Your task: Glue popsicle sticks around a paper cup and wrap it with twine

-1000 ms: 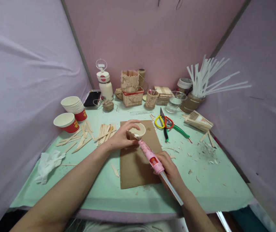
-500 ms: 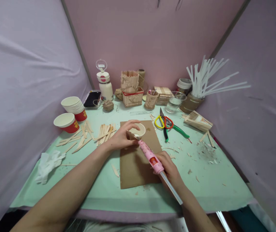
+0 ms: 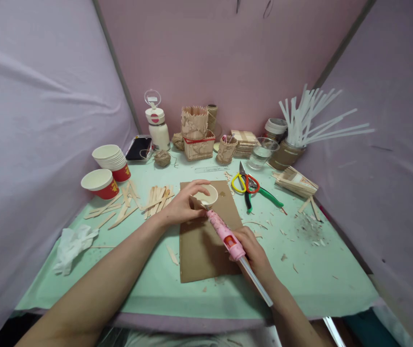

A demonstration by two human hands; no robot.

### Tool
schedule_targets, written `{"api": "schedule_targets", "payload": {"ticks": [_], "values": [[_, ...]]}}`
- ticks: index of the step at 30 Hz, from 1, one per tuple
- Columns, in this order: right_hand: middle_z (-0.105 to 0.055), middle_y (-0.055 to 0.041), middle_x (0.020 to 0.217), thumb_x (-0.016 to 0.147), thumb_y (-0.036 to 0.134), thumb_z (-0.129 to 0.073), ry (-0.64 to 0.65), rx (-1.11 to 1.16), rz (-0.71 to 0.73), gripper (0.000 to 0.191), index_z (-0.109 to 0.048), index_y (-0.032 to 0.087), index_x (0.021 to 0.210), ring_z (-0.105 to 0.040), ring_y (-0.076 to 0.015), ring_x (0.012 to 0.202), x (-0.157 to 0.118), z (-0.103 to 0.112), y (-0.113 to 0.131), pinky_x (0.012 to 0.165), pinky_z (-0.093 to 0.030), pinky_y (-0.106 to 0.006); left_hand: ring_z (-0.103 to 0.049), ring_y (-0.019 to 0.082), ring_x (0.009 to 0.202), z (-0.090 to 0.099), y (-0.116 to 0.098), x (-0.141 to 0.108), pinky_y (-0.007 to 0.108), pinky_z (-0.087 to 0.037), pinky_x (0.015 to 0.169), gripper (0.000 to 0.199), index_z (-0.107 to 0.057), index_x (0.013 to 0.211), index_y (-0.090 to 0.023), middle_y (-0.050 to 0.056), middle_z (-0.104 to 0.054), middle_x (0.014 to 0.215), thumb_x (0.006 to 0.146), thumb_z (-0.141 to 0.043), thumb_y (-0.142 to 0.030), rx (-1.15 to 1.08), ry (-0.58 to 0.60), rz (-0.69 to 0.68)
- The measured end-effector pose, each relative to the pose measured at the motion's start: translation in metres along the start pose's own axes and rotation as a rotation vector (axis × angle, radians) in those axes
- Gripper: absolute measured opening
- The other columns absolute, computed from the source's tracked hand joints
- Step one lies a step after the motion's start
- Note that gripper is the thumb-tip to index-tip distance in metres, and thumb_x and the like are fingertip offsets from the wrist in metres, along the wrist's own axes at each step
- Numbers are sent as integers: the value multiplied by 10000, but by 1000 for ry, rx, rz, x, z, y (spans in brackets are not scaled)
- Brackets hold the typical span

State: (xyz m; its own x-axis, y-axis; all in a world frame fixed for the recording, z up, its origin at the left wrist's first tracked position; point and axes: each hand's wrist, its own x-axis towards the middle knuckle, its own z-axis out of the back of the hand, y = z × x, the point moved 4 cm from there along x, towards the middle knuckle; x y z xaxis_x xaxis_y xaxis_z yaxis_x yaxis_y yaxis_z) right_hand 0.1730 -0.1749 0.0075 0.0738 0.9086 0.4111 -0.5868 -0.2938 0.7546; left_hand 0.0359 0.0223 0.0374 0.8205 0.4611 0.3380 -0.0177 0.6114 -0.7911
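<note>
My right hand (image 3: 252,248) is wrapped round a pink glue gun (image 3: 224,233), with a long clear glue stick out of its rear. The gun's nozzle points up and left, close to my left hand's fingertips. A pale paper cup (image 3: 208,195) stands near the top of a brown cardboard sheet (image 3: 206,255). My left hand (image 3: 185,205) curves round the cup's left side, thumb below and fingers over the rim. Part of the cup is hidden behind that hand, and a small brown piece shows between thumb and fingers.
Left are red paper cups (image 3: 108,185), loose wooden sticks (image 3: 159,200) and crumpled tissue (image 3: 74,246). Scissors (image 3: 245,183) and green-handled cutters (image 3: 270,196) lie right of the cardboard. Behind stand a bottle (image 3: 158,130), woven-look baskets (image 3: 198,147), and a water bowl (image 3: 260,156).
</note>
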Motion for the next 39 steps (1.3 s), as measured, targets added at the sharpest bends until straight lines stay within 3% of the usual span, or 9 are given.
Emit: {"api": "schedule_targets", "payload": {"ticks": [7, 20, 24, 30, 39], "values": [[-587, -33, 995, 954, 151, -551, 6, -4, 1, 335, -592, 292, 1256, -558, -208, 919, 0, 0, -1, 815, -470, -316, -507, 280, 1352, -1, 1, -1, 369, -543, 946, 356, -608, 1095, -231, 117, -457, 1493, 776, -761, -264, -42, 13, 29], [-569, -37, 997, 959, 143, -546, 10, 13, -3, 331, -590, 291, 1252, -545, -209, 923, -1, -1, -2, 815, -468, -321, -494, 303, 1365, 0, 0, 0, 379, -543, 944, 347, -608, 1064, -219, 117, -471, 1481, 759, -771, -243, -22, 9, 23], [-580, -42, 980, 962, 164, -543, -4, -2, -14, 305, -603, 282, 1237, -559, -215, 910, 0, -1, -1, 806, -482, -332, -569, 287, 1279, 0, -1, -1, 342, -571, 859, 332, -612, 1048, -216, 117, -459, 1491, 754, -763, -246, -38, 16, 46], [-598, -52, 963, 964, 192, -534, -5, -28, -20, 289, -617, 269, 1231, -572, -227, 890, 0, 0, 0, 785, -495, -343, -682, 204, 996, -2, -1, -1, 277, -561, 651, 285, -615, 1010, -213, 119, -426, 1509, 771, -758, -273, -124, 30, 85], [-590, -39, 962, 964, 185, -548, -7, -19, -8, 292, -610, 277, 1233, -566, -211, 889, 0, 0, 2, 788, -485, -325, -674, 199, 1018, -2, -2, -2, 288, -573, 705, 258, -629, 968, -208, 106, -427, 1509, 784, -775, -317, -127, 32, 85]]}}
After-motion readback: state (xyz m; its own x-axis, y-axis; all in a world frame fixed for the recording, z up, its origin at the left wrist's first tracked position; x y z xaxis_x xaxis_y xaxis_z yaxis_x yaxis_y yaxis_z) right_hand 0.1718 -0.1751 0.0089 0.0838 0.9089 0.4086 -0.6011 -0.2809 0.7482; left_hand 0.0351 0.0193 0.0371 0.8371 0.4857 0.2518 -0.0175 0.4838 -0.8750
